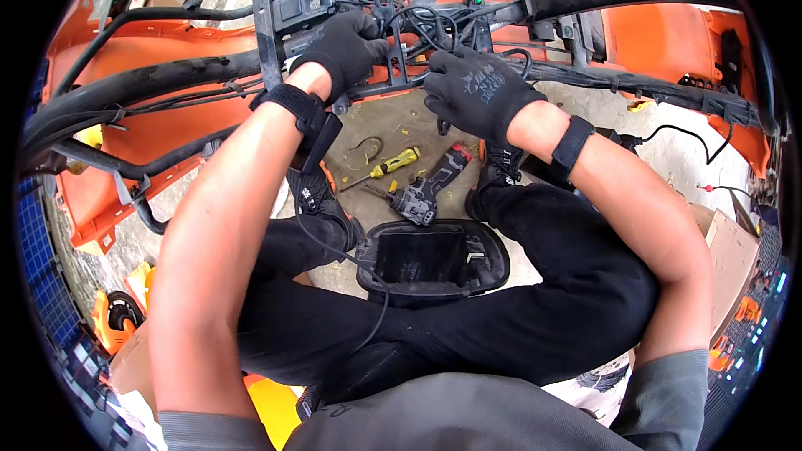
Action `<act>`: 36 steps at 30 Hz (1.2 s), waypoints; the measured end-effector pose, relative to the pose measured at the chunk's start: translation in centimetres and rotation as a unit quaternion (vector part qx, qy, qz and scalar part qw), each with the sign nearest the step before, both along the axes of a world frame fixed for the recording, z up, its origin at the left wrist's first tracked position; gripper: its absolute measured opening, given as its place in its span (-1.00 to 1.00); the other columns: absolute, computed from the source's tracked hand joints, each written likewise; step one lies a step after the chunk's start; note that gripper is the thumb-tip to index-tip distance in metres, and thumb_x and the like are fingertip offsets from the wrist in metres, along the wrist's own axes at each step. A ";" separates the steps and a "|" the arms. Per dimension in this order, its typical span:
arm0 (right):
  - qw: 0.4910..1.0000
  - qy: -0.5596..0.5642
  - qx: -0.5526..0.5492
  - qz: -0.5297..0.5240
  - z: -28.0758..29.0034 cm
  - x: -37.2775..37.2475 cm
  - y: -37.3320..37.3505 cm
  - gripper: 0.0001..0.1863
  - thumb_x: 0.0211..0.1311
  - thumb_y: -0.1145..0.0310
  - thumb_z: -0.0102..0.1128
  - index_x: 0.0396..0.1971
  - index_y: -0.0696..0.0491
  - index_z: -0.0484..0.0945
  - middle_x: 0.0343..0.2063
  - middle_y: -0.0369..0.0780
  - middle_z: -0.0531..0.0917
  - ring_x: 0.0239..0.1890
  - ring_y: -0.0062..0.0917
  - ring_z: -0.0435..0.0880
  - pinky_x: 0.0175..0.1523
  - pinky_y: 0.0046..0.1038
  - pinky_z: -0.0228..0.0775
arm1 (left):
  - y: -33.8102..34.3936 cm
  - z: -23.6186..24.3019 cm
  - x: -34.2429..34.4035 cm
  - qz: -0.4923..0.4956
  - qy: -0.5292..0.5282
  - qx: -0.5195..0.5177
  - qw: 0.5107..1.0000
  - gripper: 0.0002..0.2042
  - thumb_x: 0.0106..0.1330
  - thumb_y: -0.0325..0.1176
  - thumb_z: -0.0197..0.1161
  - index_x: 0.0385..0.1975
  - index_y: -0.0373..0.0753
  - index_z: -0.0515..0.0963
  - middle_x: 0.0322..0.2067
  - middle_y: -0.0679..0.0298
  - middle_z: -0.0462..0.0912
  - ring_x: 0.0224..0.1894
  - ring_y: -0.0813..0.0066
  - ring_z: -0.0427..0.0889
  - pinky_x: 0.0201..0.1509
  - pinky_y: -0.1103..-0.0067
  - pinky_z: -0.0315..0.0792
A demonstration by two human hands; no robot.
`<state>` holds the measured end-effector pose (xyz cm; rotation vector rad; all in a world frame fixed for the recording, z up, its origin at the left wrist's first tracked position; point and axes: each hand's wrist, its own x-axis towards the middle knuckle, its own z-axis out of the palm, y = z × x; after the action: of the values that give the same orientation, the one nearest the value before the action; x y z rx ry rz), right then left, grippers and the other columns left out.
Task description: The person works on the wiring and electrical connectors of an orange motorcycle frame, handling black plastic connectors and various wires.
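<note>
At the top of the view, across the black tubular frame (205, 75) w/ its crossbars, sits the wire bundle (428, 27), btwn the two hands & a bit beyond them. L hand (341, 50), in a dark glove, is just left of the wires, back up, fingers curled in close to a crossbar; can't tell if it grips anything, fingertips mostly hidden. R hand (483, 93), same type of glove, is just below & right of the bundle, part-closed, fingers bent in toward the wires; can't tell what, if anything, it's got hold of. Small black box (305, 7) on the frame, just past L hand; a green light (478, 0) shows among the wires, beyond R hand.

Orange body panels lie along the frame, one at left (154, 58), one at right (660, 38).

Below, on the pale concrete floor (458, 202) btwn the shoes: yellow-handled screwdriver (396, 161), & just right of it a cordless drill (422, 192), red at its handle end. Nearer the body, a black open bin (498, 263) sits btwn the legs. Floor has yellow bits scattered nr the screwdriver. Cardboard (737, 259) at far R, blue grid-patterned surface (43, 255) at far L edge.
</note>
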<state>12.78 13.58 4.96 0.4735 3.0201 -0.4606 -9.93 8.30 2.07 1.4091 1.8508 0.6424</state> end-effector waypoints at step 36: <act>0.986 0.090 -0.115 -0.079 -2.4 -0.3 -0.6 -0.68 0.13 0.40 0.22 -0.08 0.08 0.55 -0.16 -0.10 0.59 -0.17 -0.20 0.63 -0.07 -0.27 0.51 | -2.9 2.5 -3.3 0.068 -0.353 -0.069 0.931 -0.74 0.37 -0.35 0.16 -0.03 -0.35 0.51 -0.17 0.22 0.63 -0.20 0.52 0.62 -0.05 0.58 0.52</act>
<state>12.46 12.99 2.53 0.6914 3.0529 -0.8959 -13.25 5.39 4.58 0.8019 1.3775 0.9229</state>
